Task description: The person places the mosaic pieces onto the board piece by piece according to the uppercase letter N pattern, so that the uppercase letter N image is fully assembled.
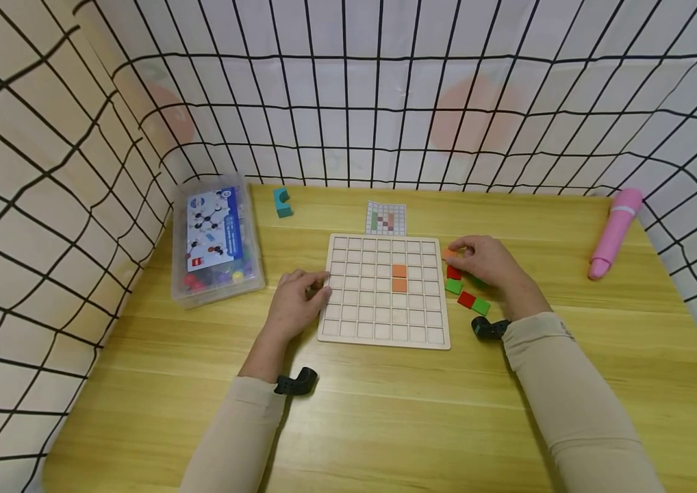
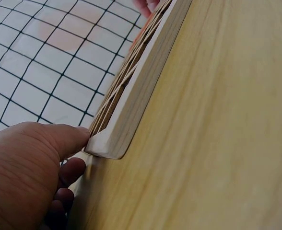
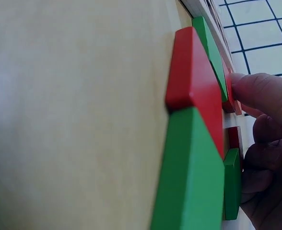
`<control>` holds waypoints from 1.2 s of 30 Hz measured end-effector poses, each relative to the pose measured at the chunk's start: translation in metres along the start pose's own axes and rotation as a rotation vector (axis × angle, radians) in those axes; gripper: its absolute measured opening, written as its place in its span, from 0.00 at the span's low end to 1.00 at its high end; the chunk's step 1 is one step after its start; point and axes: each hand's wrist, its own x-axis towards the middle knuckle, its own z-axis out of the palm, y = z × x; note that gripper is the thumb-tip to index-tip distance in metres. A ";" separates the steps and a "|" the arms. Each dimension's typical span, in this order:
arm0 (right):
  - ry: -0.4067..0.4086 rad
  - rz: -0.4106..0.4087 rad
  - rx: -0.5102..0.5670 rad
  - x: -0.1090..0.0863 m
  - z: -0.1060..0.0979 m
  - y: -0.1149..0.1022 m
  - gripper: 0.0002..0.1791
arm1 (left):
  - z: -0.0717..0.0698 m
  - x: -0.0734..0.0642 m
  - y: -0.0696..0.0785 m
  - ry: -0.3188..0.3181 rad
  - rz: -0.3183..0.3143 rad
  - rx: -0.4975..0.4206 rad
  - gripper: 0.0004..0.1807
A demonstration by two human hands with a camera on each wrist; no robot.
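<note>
A wooden grid board lies mid-table with two orange tiles in its cells. My left hand rests at the board's left edge, thumb and forefinger against it. In the left wrist view the thumb touches the frame's corner. Beyond the board's right edge my right hand pinches an orange tile between thumb and forefinger. Close by lie red tiles and green tiles; another green tile lies beneath the right hand's fingers, partly hidden in the head view.
A printed pattern card lies behind the board. A clear plastic box of coloured pieces stands at the left, near a teal block. At the far right lies a pink cylindrical object. Black wire mesh surrounds the table's back and sides.
</note>
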 end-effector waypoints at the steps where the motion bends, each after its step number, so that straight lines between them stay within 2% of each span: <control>1: -0.001 -0.001 0.003 0.000 0.000 0.000 0.25 | 0.000 0.000 0.000 0.000 0.000 0.000 0.19; 11: 0.007 -0.032 0.033 -0.017 0.001 -0.017 0.22 | -0.001 -0.001 0.000 0.002 0.009 0.003 0.19; 20: -0.049 -0.110 0.045 -0.035 0.015 -0.043 0.19 | -0.002 -0.001 0.000 -0.003 0.014 0.001 0.19; 29: -0.119 -0.114 0.080 -0.047 0.031 -0.066 0.18 | -0.001 0.000 0.000 0.000 0.015 0.009 0.19; 36: -0.170 -0.140 0.096 -0.049 0.049 -0.071 0.18 | 0.000 0.000 -0.001 0.001 0.013 0.010 0.19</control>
